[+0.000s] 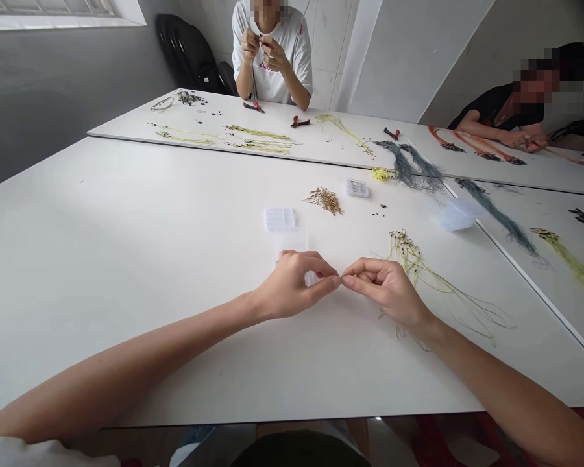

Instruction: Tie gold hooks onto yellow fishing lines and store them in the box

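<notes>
Red lettering [263, 65] stands on the chest of the white T-shirt [272, 83] worn by the co-worker [275, 55] across the table [150, 259]; its first letter looks like a capital A, while the letters that follow it, also red, are too small and too blurred to make out

Tiny, indistinct piece [341, 280] between fingers [328, 283]
</notes>
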A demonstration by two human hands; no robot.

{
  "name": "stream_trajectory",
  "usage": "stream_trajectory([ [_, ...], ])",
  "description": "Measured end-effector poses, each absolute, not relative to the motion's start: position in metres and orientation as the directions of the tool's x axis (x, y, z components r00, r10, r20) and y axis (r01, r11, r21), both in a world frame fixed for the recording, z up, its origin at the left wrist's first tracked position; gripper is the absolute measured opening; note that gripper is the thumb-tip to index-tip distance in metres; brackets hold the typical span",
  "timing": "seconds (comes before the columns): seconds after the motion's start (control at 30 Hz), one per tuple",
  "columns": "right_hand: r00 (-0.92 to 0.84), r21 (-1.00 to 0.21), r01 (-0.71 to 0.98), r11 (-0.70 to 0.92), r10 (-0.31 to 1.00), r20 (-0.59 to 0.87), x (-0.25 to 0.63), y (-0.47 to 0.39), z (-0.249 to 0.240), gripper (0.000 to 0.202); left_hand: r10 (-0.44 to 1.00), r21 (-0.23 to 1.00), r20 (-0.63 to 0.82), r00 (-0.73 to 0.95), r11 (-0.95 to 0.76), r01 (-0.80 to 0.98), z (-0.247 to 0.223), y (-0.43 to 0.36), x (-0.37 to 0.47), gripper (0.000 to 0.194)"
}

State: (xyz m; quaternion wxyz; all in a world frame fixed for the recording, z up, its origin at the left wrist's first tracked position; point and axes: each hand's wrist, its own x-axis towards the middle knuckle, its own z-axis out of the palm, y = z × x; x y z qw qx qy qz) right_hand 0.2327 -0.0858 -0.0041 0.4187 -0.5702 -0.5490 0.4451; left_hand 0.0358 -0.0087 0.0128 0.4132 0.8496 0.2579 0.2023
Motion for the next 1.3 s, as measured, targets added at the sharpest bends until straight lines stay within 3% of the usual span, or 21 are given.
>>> stream_trajectory([
  [0.43,-0.052,-0.958,0.264,-0.109,0.991,-0.127,0.237,-0.085,-0.002,0.022,0.650,0.800,0.124,0.750,-0.512,0.312,0.011,-0.008,0.036,0.024],
  [0.67,-0.192,-0.987,0.116,-0.109,0.973,-0.130,0.246,-0.079,0.001,0.014,0.508,0.800,0.114,0.854,-0.557,0.224,0.013,-0.011,0.035,0.018],
  [0.77,-0.191,-0.989,0.104,-0.104,0.974,-0.122,0.245,-0.081,0.002,0.014,0.535,0.782,0.111,0.837,-0.567,0.259,0.013,-0.011,0.036,0.018],
  [0.9,-0.179,-0.991,0.074,-0.115,0.976,-0.126,0.246,-0.081,0.002,0.015,0.657,0.897,0.011,0.754,-0.340,0.283,0.017,-0.010,0.035,0.022],
  [1.03,-0.194,-0.986,-0.005,-0.168,0.967,-0.164,0.247,-0.077,0.001,0.017,0.652,0.991,-0.084,0.753,-0.023,0.130,0.020,-0.009,0.034,0.021],
  [1.3,-0.299,-0.971,-0.070,-0.229,0.933,-0.199,0.241,-0.076,-0.002,0.020,0.539,0.987,-0.008,0.843,0.141,-0.081,0.020,-0.012,0.035,0.018],
])
